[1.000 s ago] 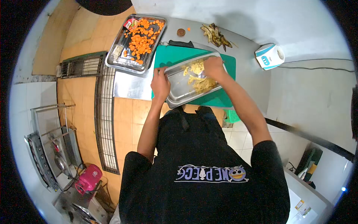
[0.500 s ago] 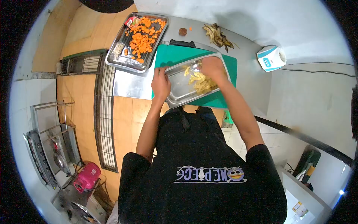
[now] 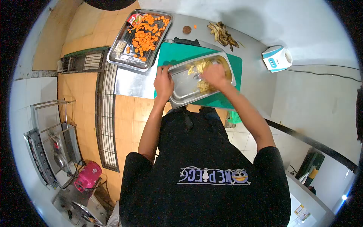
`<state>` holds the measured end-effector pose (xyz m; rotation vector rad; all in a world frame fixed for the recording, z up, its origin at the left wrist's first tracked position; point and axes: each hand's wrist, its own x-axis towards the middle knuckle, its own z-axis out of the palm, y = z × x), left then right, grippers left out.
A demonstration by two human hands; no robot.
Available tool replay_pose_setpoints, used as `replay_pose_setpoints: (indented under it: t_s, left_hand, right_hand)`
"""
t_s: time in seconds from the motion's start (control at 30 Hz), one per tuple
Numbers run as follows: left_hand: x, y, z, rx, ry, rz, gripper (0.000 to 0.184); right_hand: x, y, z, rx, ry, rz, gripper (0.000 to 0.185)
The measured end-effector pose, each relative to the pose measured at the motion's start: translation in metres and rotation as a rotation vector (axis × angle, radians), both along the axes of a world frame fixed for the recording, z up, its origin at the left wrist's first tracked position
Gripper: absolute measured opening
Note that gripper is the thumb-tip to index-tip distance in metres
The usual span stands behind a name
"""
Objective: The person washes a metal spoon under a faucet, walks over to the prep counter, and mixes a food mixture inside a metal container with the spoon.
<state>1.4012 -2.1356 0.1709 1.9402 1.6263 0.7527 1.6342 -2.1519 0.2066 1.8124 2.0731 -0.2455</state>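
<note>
A rectangular stainless steel pan (image 3: 183, 96) lies at a slant on a green cutting board (image 3: 177, 53). My left hand (image 3: 163, 83) is closed on the pan's left rim. Inside it, toward the right side, is mashed yellow food (image 3: 204, 86), lumpy and partly spread over the bottom. My right hand (image 3: 214, 75) is in a fist over the mash, slightly blurred. A shiny bit of a metal utensil (image 3: 197, 76) shows beside its fingers; its kind is hard to make out.
A steel tray (image 3: 141, 68) with sliced carrots (image 3: 143, 39) and a red packet (image 3: 135, 19) stands at the back left. Behind the board are a black knife handle (image 3: 186, 41), a brown disc (image 3: 186, 29) and dark banana peels (image 3: 223, 36). A white-and-blue appliance (image 3: 277, 59) sits at right.
My right hand has moved a little toward me within the pan, and the mash has been pushed about. My left hand keeps its hold on the rim.
</note>
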Motion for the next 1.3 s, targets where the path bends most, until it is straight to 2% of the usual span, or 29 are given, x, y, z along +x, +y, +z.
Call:
replay_pose_setpoints:
  t_s: [0.07,0.1,0.2,0.3,0.33,0.43,0.47,0.5,0.57,0.6,0.63,0.73,0.83,0.97,1.0,1.1,1.17,1.23,1.3]
  left_hand:
    - [0.000,-0.001,0.000,0.008,0.000,-0.008,0.035]
    - [0.001,0.001,0.000,0.022,-0.006,-0.012,0.034]
    - [0.002,0.002,0.002,0.019,0.012,-0.016,0.034]
    - [0.002,0.001,0.004,-0.001,0.012,-0.003,0.034]
    - [0.003,0.001,0.004,-0.003,0.014,0.002,0.034]
    - [-0.002,-0.002,0.000,0.059,-0.022,-0.027,0.034]
    - [-0.001,-0.001,0.002,0.034,-0.003,-0.024,0.034]
    - [0.001,0.001,0.002,0.011,0.012,-0.018,0.034]
    - [0.002,0.002,0.003,0.010,0.007,-0.017,0.034]
    - [0.002,0.000,0.004,0.006,0.007,-0.014,0.035]
    - [0.002,-0.001,0.004,0.001,0.008,-0.008,0.035]
    - [0.001,0.000,0.003,0.011,0.000,-0.005,0.035]
    - [0.002,0.002,0.004,0.013,0.005,-0.025,0.035]
    - [0.003,0.001,0.001,-0.004,0.012,-0.011,0.035]
    - [0.002,0.000,0.001,0.004,0.009,-0.010,0.035]
    - [0.001,0.001,-0.001,0.057,0.012,-0.017,0.035]
    - [0.002,0.001,0.000,0.027,0.014,-0.027,0.035]
    - [0.002,0.002,0.002,-0.006,0.017,-0.025,0.034]
    - [0.003,0.001,0.001,0.013,0.026,-0.019,0.034]
  right_hand:
    - [0.012,0.012,0.000,0.318,-0.085,0.088,0.025]
    - [0.012,0.010,0.002,0.321,-0.086,0.078,0.025]
    - [-0.014,-0.007,0.004,0.053,0.014,0.085,0.030]
    - [-0.023,-0.022,-0.009,-0.056,0.064,0.126,0.033]
    - [-0.017,-0.012,-0.012,-0.063,0.066,0.029,0.037]
    - [0.010,0.017,0.013,0.054,-0.036,-0.004,0.041]
    - [0.014,0.018,0.017,0.115,-0.024,0.124,0.039]
    - [0.009,0.014,0.018,0.121,-0.026,0.120,0.039]
    - [-0.012,-0.004,0.018,-0.079,0.065,0.209,0.035]
    - [-0.019,-0.012,0.005,-0.110,0.026,0.285,0.035]
    - [-0.013,-0.012,-0.005,-0.115,0.027,0.290,0.035]
    - [0.007,0.004,0.008,-0.077,-0.015,0.096,0.034]
    - [0.020,0.007,0.010,0.032,0.020,0.180,0.031]
    - [0.005,-0.027,-0.004,0.002,0.060,0.263,0.032]
    - [0.012,-0.024,-0.002,-0.045,0.033,0.139,0.033]
    - [0.033,-0.001,0.015,-0.003,0.003,0.022,0.027]
    - [0.035,0.001,0.024,0.023,-0.044,0.067,0.028]
    - [0.028,-0.003,0.026,-0.117,-0.040,0.191,0.033]
    - [0.037,-0.006,-0.009,-0.084,-0.065,0.248,0.037]
